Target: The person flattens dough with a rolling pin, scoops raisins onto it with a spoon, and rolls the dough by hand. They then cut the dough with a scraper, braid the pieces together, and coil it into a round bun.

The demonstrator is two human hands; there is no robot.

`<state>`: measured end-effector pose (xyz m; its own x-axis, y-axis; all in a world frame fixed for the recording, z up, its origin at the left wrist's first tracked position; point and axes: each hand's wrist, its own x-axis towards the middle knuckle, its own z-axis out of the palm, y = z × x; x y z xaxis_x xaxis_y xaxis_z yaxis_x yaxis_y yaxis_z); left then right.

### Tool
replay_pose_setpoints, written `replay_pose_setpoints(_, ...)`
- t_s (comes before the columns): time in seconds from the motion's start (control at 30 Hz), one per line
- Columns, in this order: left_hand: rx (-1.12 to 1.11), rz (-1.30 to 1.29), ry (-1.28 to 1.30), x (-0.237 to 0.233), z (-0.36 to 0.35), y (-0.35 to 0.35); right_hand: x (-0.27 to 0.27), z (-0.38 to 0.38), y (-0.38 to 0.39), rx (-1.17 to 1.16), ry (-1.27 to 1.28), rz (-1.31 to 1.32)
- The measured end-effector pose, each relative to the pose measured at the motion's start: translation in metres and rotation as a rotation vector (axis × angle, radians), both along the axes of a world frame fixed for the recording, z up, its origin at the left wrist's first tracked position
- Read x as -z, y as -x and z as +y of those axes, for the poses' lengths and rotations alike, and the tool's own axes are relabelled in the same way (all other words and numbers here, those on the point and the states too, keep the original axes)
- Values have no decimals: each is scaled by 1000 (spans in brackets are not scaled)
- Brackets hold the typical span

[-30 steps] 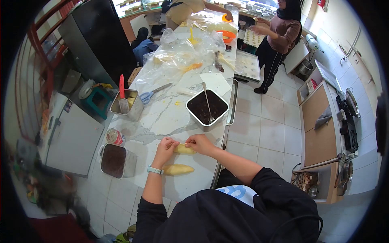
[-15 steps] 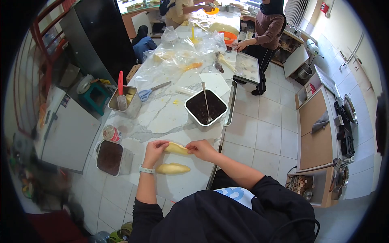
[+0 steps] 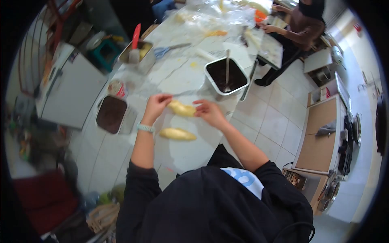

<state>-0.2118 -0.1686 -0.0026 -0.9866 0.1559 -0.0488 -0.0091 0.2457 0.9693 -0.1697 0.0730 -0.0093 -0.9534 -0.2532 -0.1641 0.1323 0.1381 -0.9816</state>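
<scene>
There are two dough pieces (image 3: 178, 134), three rectangular containers (image 3: 129, 118), one spoon (image 3: 227, 73), one can (image 3: 120, 90) and one pair of scissors (image 3: 161, 52).

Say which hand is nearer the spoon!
Right. The right hand is this side of the spoon, by the right end of the far dough; the left hand is farther off, at its left end.

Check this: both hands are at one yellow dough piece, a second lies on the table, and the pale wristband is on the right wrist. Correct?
No: the head view shows the pale wristband on the left wrist. The left hand and right hand are at one dough piece, and the second piece lies on the table.
</scene>
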Motion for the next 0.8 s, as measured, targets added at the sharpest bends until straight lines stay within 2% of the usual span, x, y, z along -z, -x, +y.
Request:
replay_pose_setpoints(0.07,-36,-36,-41,-8,2,-3,-4,6,0,-28,87,-78)
replay_pose_setpoints(0.1,-64,-48,-40,-6,1,-3,-1,10,1,-47,-18,-63)
replay_pose_setpoints(0.13,-67,-13,97,-5,2,-3,-1,9,0,-61,-123,-43)
replay_pose_setpoints(0.17,-63,25,232,-4,5,-4,-1,6,-2,-77,-125,-48)
replay_pose_setpoints(0.2,-79,86,334,-2,9,-7,-2,5,-5,-83,-266,115)
replay_pose_setpoints(0.23,-85,86,331,-3,14,-10,-5,5,-6,-83,-405,284)
replay_pose_setpoints(0.3,-139,391,455,-4,22,-17,-13,7,-9,-103,-440,382)
replay_pose_setpoints(0.33,-138,393,454,-7,28,-23,-15,8,-10,-123,-473,476)
replay_pose_setpoints(0.4,-46,579,580,-12,39,-38,-19,3,-11,-111,-429,563)
replay_pose_setpoints(0.43,-44,575,579,-6,45,-44,-19,2,-13,-102,-384,646)
replay_pose_setpoints(0.5,165,511,681,5,52,-53,-5,5,-10,-156,-463,628)
replay_pose_setpoints(0.57,152,532,716,1,52,-50,-10,1,-4,-210,-538,623)
replay_pose_setpoints(0.67,195,476,725,-1,49,-42,-11,-6,2,-125,-516,587)
replay_pose_setpoints(0.73,280,426,677,-4,45,-34,-8,-8,9,-232,-618,552)
replay_pose_setpoints(0.77,273,423,677,-5,45,-37,-9,-8,8,-239,-618,554)
replay_pose_setpoints(0.8,176,475,583,-8,43,-37,-10,-8,8,-174,-602,606)
